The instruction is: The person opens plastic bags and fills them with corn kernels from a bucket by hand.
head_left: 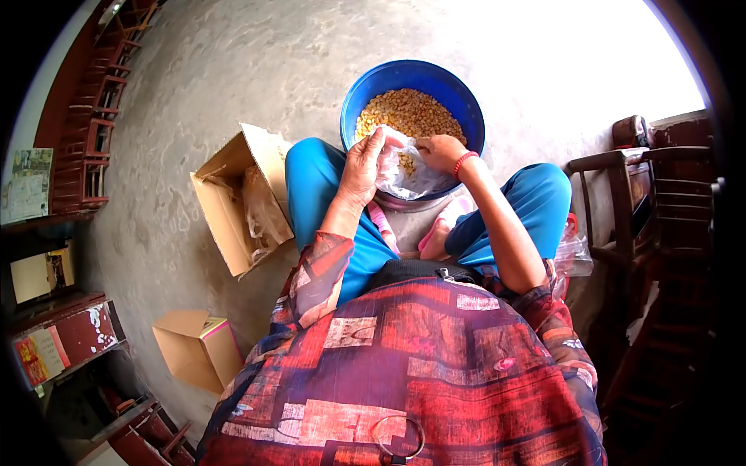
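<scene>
A clear plastic bag hangs between my two hands over the near side of a round blue bucket. Yellow-orange corn kernels cover the bucket's inside. My left hand grips the bag's left edge, thumb pointing up. On the other side, my right hand, with a red bracelet at the wrist, has its fingers curled onto the bag's upper right edge. Some kernels show at the bag's middle; whether they lie inside it or behind it I cannot tell.
An open cardboard box with plastic inside stands left of my knee. A smaller box sits nearer. Wooden chairs are at the right, beside a plastic bag. Furniture lines the left wall. My legs flank the bucket on the concrete floor.
</scene>
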Demonstrator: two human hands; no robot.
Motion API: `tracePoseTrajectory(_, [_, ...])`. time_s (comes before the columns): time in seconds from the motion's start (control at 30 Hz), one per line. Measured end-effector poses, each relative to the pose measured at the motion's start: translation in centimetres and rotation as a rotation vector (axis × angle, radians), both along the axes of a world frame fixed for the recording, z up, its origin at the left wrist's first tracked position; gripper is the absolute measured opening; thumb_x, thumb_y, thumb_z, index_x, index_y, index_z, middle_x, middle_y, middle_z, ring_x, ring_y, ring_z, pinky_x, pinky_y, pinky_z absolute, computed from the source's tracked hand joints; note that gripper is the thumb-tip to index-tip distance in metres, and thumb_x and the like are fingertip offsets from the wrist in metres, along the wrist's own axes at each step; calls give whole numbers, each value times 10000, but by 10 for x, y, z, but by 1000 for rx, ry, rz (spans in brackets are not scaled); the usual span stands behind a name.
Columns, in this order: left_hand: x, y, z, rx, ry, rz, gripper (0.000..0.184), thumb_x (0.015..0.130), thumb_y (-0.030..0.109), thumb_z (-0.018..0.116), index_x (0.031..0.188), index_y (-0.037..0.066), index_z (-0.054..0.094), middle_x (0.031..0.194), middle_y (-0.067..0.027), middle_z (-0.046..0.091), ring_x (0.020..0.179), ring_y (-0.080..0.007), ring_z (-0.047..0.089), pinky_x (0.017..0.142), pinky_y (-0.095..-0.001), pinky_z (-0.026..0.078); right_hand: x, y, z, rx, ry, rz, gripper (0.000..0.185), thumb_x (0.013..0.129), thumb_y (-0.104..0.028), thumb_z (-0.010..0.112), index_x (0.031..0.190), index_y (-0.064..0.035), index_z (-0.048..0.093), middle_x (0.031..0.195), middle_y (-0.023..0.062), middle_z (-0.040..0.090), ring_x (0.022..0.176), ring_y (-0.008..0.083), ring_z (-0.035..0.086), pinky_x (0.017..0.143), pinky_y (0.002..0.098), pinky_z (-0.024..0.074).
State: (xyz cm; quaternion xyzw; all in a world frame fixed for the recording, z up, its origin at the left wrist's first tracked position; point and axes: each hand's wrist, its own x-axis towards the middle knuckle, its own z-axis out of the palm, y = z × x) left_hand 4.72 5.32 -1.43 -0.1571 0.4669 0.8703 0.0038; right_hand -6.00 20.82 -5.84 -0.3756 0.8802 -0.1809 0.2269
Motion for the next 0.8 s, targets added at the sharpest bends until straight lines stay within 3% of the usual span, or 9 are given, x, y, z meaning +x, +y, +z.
tracePoseTrajectory(0.1, [-1, 0, 2, 7, -3, -8, 393, 898, 386, 433, 812, 51, 619, 632, 39, 488, 492, -27, 395, 397, -165, 309, -13, -7, 21, 160, 95, -60, 230, 746, -215, 465, 762, -71, 643, 823, 176, 616, 774, 340, 597, 706, 415, 478])
tracePoseTrajectory(0.27, [-2, 3, -3, -160, -31, -19, 443, 908, 404, 398, 815, 49, 647, 579, 69, 438, 498, -6, 357, 425, -150, 263, -46, -39, 77, 68, 298, -237, 190, 785, -158, 452, 817, -98, 630, 813, 153, 619, 787, 311, 606, 679, 400, 495])
tracePoseTrajectory(0.4, [-1, 7, -2, -346, 61, -201, 403, 923, 323, 401, 819, 16, 640, 537, 94, 391, 485, 1, 295, 444, -171, 216, -75, -67, 36, -130, 265, -26, 143, 762, -171, 488, 815, -125, 613, 769, 137, 614, 765, 309, 595, 691, 395, 473])
tracePoseTrajectory(0.5, [1, 14, -10, -632, 179, -252, 387, 922, 308, 409, 801, 32, 650, 499, 75, 371, 461, -27, 327, 441, -195, 269, -65, -82, 17, 79, 285, 152, 334, 747, -189, 519, 1078, -194, 565, 1020, 148, 569, 906, 326, 566, 806, 383, 459])
tracePoseTrajectory(0.53, [2, 17, -7, -683, 190, -254, 380, 916, 310, 423, 789, 34, 651, 482, 75, 370, 451, -36, 327, 437, -214, 285, -65, -85, 5, 110, 238, 236, 428, 747, -209, 556, 1170, -193, 497, 1075, 155, 503, 926, 356, 535, 815, 419, 446])
tracePoseTrajectory(0.63, [6, 24, 4, -839, 268, -236, 357, 900, 290, 459, 783, 4, 638, 464, 15, 390, 468, -55, 356, 462, -255, 333, -46, -83, -19, 116, 193, 244, 451, 743, -240, 575, 1183, -228, 477, 1164, 142, 443, 1041, 351, 476, 870, 417, 420])
tracePoseTrajectory(0.67, [6, 25, 4, -851, 274, -236, 339, 894, 266, 469, 782, -11, 628, 500, -37, 470, 497, -73, 424, 497, -271, 384, -42, -80, -20, 135, 131, 238, 412, 756, -244, 558, 1163, -233, 495, 1198, 132, 421, 1061, 343, 468, 875, 411, 420])
tracePoseTrajectory(0.77, [5, 28, -10, -809, 282, -175, 327, 893, 248, 471, 784, -22, 620, 571, -75, 554, 545, -79, 480, 531, -270, 414, -37, -68, -33, 173, 142, 258, 309, 765, -277, 524, 1061, -204, 576, 1117, 128, 518, 1026, 315, 508, 828, 408, 441])
tracePoseTrajectory(0.8, [5, 26, -3, -830, 247, -218, 311, 893, 231, 472, 795, -27, 614, 661, -102, 609, 598, -89, 523, 562, -267, 432, -37, -62, -33, 173, 142, 257, 309, 765, -277, 524, 1061, -204, 576, 1117, 128, 518, 1026, 315, 508, 828, 408, 441])
